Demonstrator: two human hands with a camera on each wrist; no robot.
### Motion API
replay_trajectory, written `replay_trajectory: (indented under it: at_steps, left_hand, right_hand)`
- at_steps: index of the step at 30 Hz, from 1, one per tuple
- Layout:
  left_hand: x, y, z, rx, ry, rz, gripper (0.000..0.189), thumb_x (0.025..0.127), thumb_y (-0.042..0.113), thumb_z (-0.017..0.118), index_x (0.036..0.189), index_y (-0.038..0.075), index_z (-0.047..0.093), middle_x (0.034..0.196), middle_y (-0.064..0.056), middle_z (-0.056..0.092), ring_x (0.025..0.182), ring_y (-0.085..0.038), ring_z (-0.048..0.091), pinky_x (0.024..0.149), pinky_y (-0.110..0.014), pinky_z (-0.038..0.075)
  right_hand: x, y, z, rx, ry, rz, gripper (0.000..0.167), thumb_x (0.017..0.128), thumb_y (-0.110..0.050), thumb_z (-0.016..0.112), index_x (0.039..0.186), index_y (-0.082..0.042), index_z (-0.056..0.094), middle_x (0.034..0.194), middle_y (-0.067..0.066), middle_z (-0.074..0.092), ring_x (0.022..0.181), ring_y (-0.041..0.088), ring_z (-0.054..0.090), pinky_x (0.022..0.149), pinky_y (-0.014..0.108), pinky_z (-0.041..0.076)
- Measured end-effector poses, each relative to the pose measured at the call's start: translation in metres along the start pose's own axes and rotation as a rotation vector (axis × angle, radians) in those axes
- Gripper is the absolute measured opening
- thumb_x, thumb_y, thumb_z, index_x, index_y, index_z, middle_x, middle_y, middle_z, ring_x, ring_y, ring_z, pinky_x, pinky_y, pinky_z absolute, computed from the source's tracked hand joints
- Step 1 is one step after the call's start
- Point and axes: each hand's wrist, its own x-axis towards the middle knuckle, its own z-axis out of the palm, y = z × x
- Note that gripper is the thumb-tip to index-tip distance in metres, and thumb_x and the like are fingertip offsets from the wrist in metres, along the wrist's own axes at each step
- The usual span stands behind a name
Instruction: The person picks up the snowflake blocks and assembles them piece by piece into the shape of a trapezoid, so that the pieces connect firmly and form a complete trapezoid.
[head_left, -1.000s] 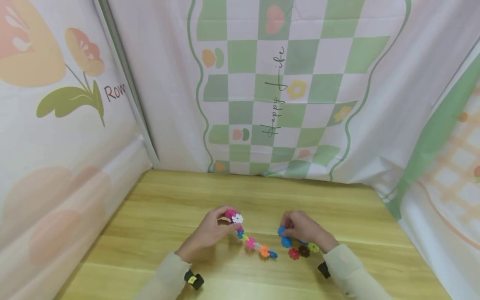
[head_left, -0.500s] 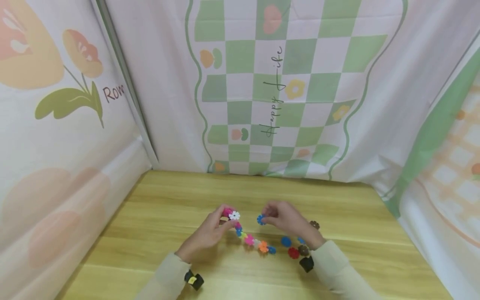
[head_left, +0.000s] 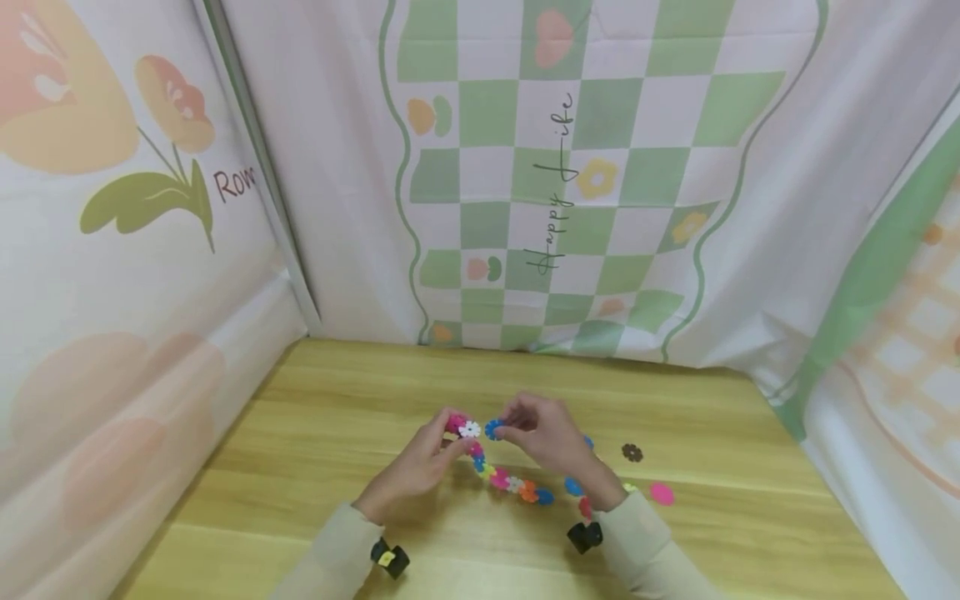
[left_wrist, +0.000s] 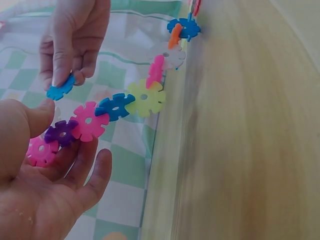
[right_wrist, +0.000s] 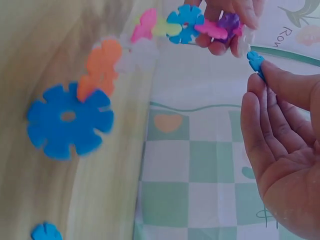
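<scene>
Blue notched disc [head_left: 492,429], one, with linked flower-piece chain [head_left: 499,478], one.
The disc is pinched between thumb and fingertips of the right hand [head_left: 551,435], just beside the chain's white end piece [head_left: 469,429]; the chain (pink, purple, blue, yellow, white, orange) is gripped near that end by the left hand [head_left: 417,468]. On the wooden table [head_left: 360,383], a brown disc [head_left: 632,452] and a pink disc [head_left: 662,493] are laid.

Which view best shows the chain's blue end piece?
Right wrist: the blue end piece is large, nearly face-on, its hole visible. Left wrist shows it small, near the top edge; head, small, beside the orange piece.
</scene>
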Motion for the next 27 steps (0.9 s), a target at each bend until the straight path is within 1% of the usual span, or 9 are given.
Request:
replay_trajectory:
  at_steps: [5,11,14,18,20,24,27]
  left_hand:
    - [0.000,0.001,0.000,0.004,0.001,-0.002,0.029,0.112,0.023,0.053,0.135,0.006,0.048,0.122,-0.011,0.064,0.114,-0.022,0.067,0.101,-0.023,0.056]
    - [0.000,0.002,0.001,-0.005,-0.002,-0.008,0.028,0.113,0.022,0.051,0.135,0.005,0.047,0.122,-0.012,0.062,0.113,-0.022,0.067,0.099,-0.023,0.056]
    - [0.000,0.002,0.001,-0.008,-0.004,-0.003,0.027,0.113,0.021,0.051,0.135,0.005,0.047,0.122,-0.012,0.062,0.112,-0.022,0.068,0.100,-0.027,0.058]
    - [0.000,0.001,0.002,-0.017,-0.014,0.014,0.026,0.113,0.019,0.050,0.133,0.004,0.045,0.120,-0.013,0.062,0.109,-0.022,0.067,0.100,-0.039,0.060]
    - [0.000,0.000,0.002,-0.008,-0.016,0.013,0.024,0.113,0.018,0.049,0.132,0.004,0.045,0.119,-0.013,0.062,0.107,-0.019,0.066,0.098,-0.042,0.061]
    - [0.000,0.000,0.002,0.013,-0.019,0.000,0.022,0.113,0.016,0.048,0.131,0.004,0.045,0.118,-0.014,0.063,0.105,-0.017,0.065,0.096,-0.045,0.061]
    - [0.000,0.000,0.000,0.017,-0.033,0.007,0.024,0.113,0.016,0.048,0.131,0.001,0.045,0.119,-0.017,0.064,0.105,-0.019,0.065,0.095,-0.047,0.061]
  right_hand:
    - [-0.001,-0.001,0.006,0.034,0.018,-0.009,0.011,0.092,-0.008,0.081,0.097,-0.010,0.072,0.092,0.005,0.077,0.081,0.008,0.072,0.075,0.024,0.064]
    - [-0.002,0.000,0.011,0.023,0.028,0.000,0.011,0.093,-0.009,0.081,0.097,-0.011,0.072,0.092,0.003,0.076,0.081,0.008,0.071,0.075,0.023,0.063]
    - [-0.003,0.001,0.014,0.007,0.039,-0.011,0.012,0.092,-0.008,0.082,0.096,-0.011,0.071,0.091,0.002,0.076,0.080,0.008,0.071,0.074,0.024,0.063]
    - [-0.003,0.000,0.019,-0.037,0.067,-0.045,0.014,0.089,-0.006,0.083,0.095,-0.012,0.072,0.089,-0.001,0.075,0.078,0.005,0.070,0.072,0.023,0.063]
    - [-0.003,-0.002,0.021,-0.057,0.082,-0.060,0.014,0.089,-0.006,0.084,0.094,-0.012,0.072,0.087,-0.002,0.075,0.075,0.004,0.069,0.070,0.022,0.062]
    - [-0.003,-0.006,0.025,-0.075,0.096,-0.084,0.011,0.090,-0.007,0.083,0.092,-0.011,0.073,0.084,-0.001,0.075,0.073,0.004,0.070,0.067,0.021,0.062]
    - [-0.002,-0.007,0.024,-0.085,0.075,-0.080,0.009,0.091,-0.008,0.082,0.093,-0.011,0.074,0.085,0.000,0.076,0.074,0.007,0.071,0.068,0.021,0.061]
